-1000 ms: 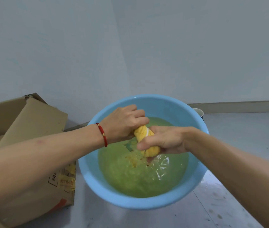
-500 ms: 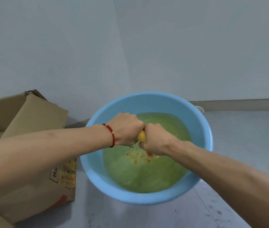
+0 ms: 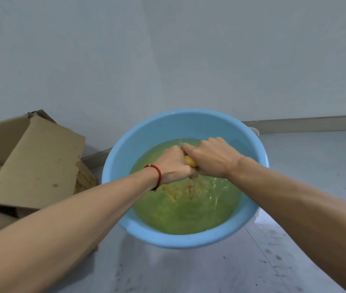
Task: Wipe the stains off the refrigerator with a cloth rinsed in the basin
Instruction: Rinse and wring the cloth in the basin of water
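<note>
Left hand (image 3: pixel 173 166): fisted around the cloth, red string bracelet (image 3: pixel 157 176) on its wrist.
Right hand (image 3: pixel 210 158): fisted on the same cloth, knuckles touching the left.
Cloth (image 3: pixel 190 161): yellow, a sliver showing between both fists.
Basin (image 3: pixel 168 125): blue, under the hands, holding greenish water (image 3: pixel 189 212).
Cardboard box (image 3: pixel 34 161): left of the left forearm.

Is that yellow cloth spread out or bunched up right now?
Bunched up. Only a small yellow bulge of the cloth shows between the left hand and right hand, both closed tight around it above the basin.
</note>
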`<move>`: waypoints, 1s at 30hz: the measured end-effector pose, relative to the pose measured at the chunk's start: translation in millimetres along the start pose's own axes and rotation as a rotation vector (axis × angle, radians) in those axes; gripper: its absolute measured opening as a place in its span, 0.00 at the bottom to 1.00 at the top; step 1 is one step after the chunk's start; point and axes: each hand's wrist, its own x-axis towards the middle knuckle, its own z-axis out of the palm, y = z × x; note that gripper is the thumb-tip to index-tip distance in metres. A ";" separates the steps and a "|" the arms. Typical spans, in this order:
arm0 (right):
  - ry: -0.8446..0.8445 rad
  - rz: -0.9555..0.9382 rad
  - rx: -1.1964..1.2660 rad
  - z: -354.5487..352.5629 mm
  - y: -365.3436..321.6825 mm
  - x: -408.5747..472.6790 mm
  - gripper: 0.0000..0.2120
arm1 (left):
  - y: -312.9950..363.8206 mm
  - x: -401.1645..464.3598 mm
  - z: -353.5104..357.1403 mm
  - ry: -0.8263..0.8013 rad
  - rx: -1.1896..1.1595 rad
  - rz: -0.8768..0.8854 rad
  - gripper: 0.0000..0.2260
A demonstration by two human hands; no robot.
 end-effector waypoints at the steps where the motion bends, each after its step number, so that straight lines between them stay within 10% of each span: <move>1: -0.010 0.021 0.000 -3.1 4.6 0.3 0.16 | 2.5 2.5 -1.3 -0.003 -0.011 0.015 0.11; 15: -0.124 0.900 0.935 -97.1 155.4 -211.1 0.18 | 208.0 66.2 56.2 -0.410 -0.618 0.617 0.17; 21: 0.338 1.218 1.355 -134.3 141.0 -358.8 0.23 | 328.0 19.1 135.4 -0.763 -0.905 0.761 0.17; 30: 0.913 1.359 1.222 -134.5 89.7 -467.6 0.18 | 405.7 -66.3 162.6 -0.971 -0.734 0.660 0.26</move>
